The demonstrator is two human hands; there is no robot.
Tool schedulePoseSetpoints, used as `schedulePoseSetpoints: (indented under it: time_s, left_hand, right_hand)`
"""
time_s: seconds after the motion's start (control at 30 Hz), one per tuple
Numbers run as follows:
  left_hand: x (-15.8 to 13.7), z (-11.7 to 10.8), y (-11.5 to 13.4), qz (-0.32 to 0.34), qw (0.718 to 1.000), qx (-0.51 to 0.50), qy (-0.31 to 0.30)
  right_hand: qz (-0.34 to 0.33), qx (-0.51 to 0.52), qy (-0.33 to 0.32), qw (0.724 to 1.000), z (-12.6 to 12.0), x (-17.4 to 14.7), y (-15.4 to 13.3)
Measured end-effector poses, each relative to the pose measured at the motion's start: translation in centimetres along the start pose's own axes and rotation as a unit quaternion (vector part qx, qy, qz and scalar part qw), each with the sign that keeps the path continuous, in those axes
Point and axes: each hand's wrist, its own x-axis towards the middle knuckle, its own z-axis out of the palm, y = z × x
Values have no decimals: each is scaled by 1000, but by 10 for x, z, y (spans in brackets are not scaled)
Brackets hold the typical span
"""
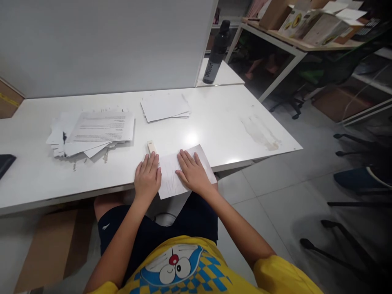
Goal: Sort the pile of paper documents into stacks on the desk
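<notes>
A white sheet of paper [170, 178] with faint line marks lies at the table's front edge, its near part sticking out over the edge. My right hand [192, 170] rests flat on it, fingers stretched out. At the sheet's left side my left hand [147, 175] lies palm down, fingers extended and close together. Just beyond the left fingertips is a small white block-like object [151, 147], partly hidden by that hand; whether the fingers touch it I cannot tell.
On the white table [211, 122] are a messy pile of printed papers [98, 126] at left and a smaller stack of sheets [165, 108] at the back. A dark bottle [217, 53] stands at the back right. A cardboard box [52, 249] sits below, left.
</notes>
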Motion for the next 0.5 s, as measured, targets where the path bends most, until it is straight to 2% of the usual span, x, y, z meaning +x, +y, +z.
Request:
schedulePoseSetpoints:
  time_s: [0.1,0.17,0.3,0.43,0.5]
  left_hand:
    - [-2,4,3,-13,1000,-12,-3]
    - [-1,4,6,-20,999,-26,-12]
    - [20,-14,3,-7,998,-51,-44]
    - [48,-38,-21,76,991,-59,-93]
    - [53,-39,-35,110,983,-68,-129]
  right_hand:
    - [-95,8,-19,995,0,-28,-1]
    - [-127,3,-31,991,4,-43,2]
    - [-90,-16,1,996,17,-45,21]
    - [-78,27,15,996,16,-38,46]
    - [-24,47,50,997,7,-43,63]
